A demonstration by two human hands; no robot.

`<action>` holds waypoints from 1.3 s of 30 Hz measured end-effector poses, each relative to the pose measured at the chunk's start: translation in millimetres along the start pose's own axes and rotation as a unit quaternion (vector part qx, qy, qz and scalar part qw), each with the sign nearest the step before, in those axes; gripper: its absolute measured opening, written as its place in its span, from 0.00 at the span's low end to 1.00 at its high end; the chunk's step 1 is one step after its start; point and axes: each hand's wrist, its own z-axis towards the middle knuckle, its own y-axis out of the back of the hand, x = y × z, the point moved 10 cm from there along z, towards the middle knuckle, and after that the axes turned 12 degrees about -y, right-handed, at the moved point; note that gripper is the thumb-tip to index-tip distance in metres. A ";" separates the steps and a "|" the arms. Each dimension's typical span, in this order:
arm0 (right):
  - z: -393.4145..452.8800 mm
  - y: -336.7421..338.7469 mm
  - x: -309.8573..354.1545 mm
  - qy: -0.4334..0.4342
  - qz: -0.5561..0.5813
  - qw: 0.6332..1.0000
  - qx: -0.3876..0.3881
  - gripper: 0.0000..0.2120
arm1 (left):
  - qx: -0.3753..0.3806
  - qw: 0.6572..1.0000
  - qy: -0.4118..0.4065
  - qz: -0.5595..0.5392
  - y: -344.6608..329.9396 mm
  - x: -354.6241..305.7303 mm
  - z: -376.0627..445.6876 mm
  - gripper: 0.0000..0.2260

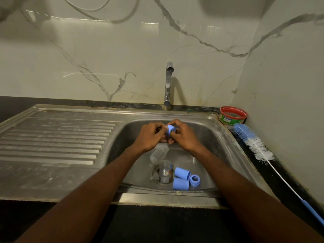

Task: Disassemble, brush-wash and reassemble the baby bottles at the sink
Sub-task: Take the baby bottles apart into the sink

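Observation:
Both hands meet above the steel sink basin [206,137], holding a small blue screw ring [170,129] between them. My left hand [150,135] pinches it from the left and my right hand [184,135] curls its fingers around it from the right. A pale teat seems to sit in the ring, mostly hidden by fingers. Below the hands a clear bottle [158,153] lies on its side. A second clear bottle [165,171] stands upside down near the drain. Two blue caps [182,173] [180,184] and another blue ring [195,180] lie beside it.
A chrome tap [168,85] rises behind the basin, with no water running. The ribbed draining board [52,137] stretches to the left. On the dark counter at the right lie a long blue-and-white bottle brush [254,142] and a red-rimmed round tub [232,115].

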 end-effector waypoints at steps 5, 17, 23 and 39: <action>1.8 -5.5 0.3 -0.004 0.018 1.000 0.019 0.11 | -0.009 0.973 0.142 -0.184 -4.3 34.4 -6.8 0.13; -6.2 -12.6 9.5 0.008 0.157 0.971 0.179 0.17 | 0.008 0.871 0.270 -0.410 -18.7 42.5 -14.5 0.12; 0.7 -15.8 -41.2 -0.065 -0.184 0.970 0.146 0.08 | 0.158 0.954 0.115 0.228 5.7 66.0 -15.1 0.12; -10.4 -27.7 -73.0 -0.173 -0.277 0.919 0.222 0.06 | 0.279 0.922 0.244 0.115 -28.9 89.2 -46.5 0.20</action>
